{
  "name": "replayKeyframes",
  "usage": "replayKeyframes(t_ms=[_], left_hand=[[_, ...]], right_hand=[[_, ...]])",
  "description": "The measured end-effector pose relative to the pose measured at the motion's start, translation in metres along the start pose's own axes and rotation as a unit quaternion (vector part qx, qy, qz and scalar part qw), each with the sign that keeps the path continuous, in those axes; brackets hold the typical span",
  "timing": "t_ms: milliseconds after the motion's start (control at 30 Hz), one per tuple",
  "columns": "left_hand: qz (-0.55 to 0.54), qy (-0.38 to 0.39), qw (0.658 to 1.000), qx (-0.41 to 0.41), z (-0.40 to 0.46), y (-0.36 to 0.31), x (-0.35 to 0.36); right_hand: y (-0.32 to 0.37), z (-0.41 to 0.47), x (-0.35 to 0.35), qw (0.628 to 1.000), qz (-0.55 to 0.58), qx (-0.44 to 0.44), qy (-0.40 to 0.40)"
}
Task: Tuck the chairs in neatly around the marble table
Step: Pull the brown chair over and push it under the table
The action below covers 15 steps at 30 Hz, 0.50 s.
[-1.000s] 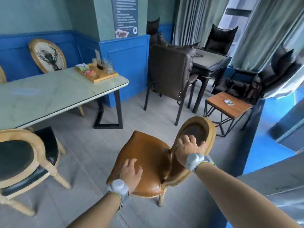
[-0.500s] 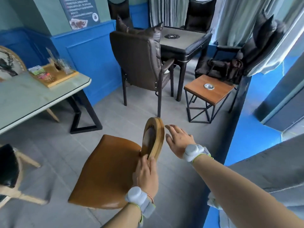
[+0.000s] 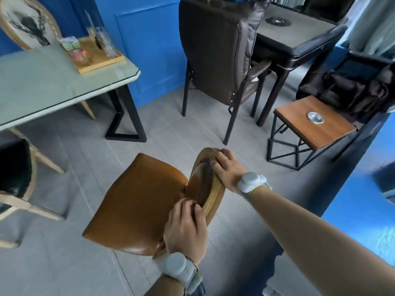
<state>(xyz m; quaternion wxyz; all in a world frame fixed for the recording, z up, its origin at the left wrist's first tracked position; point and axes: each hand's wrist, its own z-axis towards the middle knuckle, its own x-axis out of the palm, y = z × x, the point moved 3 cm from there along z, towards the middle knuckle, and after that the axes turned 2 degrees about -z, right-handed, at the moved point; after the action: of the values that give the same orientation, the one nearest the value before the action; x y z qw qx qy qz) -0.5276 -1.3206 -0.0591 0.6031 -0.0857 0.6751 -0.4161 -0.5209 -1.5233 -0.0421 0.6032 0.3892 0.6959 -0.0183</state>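
Note:
A tan leather chair [image 3: 136, 201] with a round wooden-framed back stands on the grey floor, its seat facing the marble table [image 3: 42, 82] at the upper left. My left hand [image 3: 186, 227] grips the near lower rim of the backrest. My right hand [image 3: 226, 167] holds the top of the rim. A black-seated wooden chair [image 3: 15, 174] stands at the left edge by the table. Behind the table is another chair [image 3: 27, 24], its back bearing a deer print.
A wooden tray [image 3: 98, 56] with glasses lies on the table's right end. A dark brown armchair [image 3: 218, 52] and a dark table [image 3: 299, 33] stand ahead. To the right is a small wooden side table [image 3: 314, 124] with an ashtray, and a blue wall behind it.
My right hand has come down onto the top of the backrest and closed on it. My left hand keeps its hold on the lower rim. The view has shifted left and closer to the marble table.

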Motion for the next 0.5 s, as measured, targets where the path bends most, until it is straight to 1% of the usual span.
replayKeyframes(t_ms=[133, 267, 333, 433, 500], left_hand=[[-0.003, -0.012, 1.000, -0.020, 0.044, -0.009, 0.009], [0.016, -0.050, 0.997, -0.059, 0.081, -0.008, 0.006], [0.015, -0.056, 0.996, -0.064, 0.087, 0.002, 0.004], [0.023, -0.110, 0.988, -0.109, 0.103, 0.006, 0.003], [0.044, -0.157, 0.973, -0.161, 0.105, 0.010, -0.004]], right_hand=[[0.007, 0.040, -0.016, 1.000, 0.020, -0.009, -0.010], [0.021, 0.083, -0.025, 0.998, 0.012, -0.053, -0.020], [0.024, 0.088, -0.022, 0.997, 0.006, -0.066, -0.032], [0.036, 0.108, -0.020, 0.995, 0.007, -0.104, -0.004], [0.048, 0.111, -0.018, 0.993, 0.009, -0.118, 0.005]])
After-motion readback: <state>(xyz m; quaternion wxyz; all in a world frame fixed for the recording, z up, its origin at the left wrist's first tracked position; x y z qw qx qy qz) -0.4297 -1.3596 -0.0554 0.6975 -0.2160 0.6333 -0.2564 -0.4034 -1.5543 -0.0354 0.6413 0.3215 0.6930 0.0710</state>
